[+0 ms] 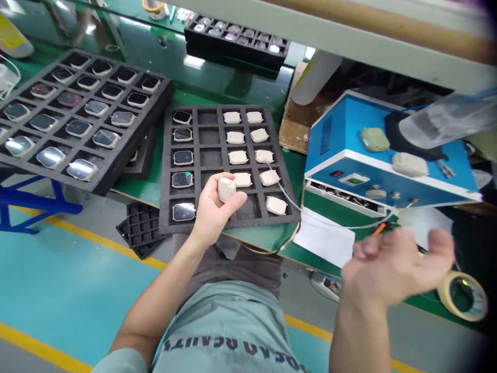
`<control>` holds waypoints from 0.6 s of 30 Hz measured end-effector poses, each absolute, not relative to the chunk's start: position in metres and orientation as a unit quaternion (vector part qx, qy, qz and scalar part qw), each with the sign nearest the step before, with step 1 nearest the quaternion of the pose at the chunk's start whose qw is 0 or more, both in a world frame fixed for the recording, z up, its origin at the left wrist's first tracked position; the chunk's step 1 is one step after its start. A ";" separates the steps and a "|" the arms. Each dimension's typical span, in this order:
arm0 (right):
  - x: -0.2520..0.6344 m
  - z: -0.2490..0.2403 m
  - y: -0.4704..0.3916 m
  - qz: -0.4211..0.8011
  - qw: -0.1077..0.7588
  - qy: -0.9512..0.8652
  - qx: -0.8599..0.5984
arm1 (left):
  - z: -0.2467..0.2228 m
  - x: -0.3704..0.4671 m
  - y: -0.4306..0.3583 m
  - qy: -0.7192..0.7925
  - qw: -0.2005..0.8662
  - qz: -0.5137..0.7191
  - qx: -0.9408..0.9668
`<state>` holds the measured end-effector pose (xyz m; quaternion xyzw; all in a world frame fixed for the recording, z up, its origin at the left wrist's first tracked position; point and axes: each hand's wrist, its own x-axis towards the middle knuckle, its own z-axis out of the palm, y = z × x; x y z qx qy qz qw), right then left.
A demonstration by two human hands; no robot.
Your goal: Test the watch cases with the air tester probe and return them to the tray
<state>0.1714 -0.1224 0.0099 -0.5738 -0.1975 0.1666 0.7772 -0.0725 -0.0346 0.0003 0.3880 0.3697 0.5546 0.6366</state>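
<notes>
My left hand (pixel 210 216) grips a cream smartwatch case (pixel 225 190) between thumb and fingers, above the dark foam tray (pixel 165 199). This tray holds watches with dark screens up in its left column, one screen (pixel 182 180) bearing a green dot. Cream cases lie in its two right columns, among them a corner case (pixel 276 205). My right hand (pixel 392 267) is raised at the right, below the blue machine (pixel 330 155). Motion smears its partly curled fingers, and I cannot make out anything in them.
A second foam tray of watches (pixel 79 127) stands higher at the left. A greenish case (pixel 375 139) and a cream case (pixel 409 164) rest on the machine. A thin tube (pixel 330 223) crosses the bench near white paper (pixel 324 235). Tape (pixel 479 300) lies right; a shelf edge (pixel 368 36) overhangs.
</notes>
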 end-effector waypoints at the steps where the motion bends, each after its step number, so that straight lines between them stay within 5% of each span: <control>1: 0.185 0.007 -0.131 0.219 0.770 -0.155 -0.579 | -0.001 -0.072 -0.035 0.375 0.626 0.554 0.400; 6: 0.199 0.011 -0.124 0.559 0.664 -0.161 -0.469 | -0.005 -0.071 -0.038 0.386 0.585 0.563 0.438; 18: 0.107 0.020 -0.023 0.453 0.668 -0.426 -0.409 | -0.005 -0.036 -0.029 0.411 0.549 0.580 0.439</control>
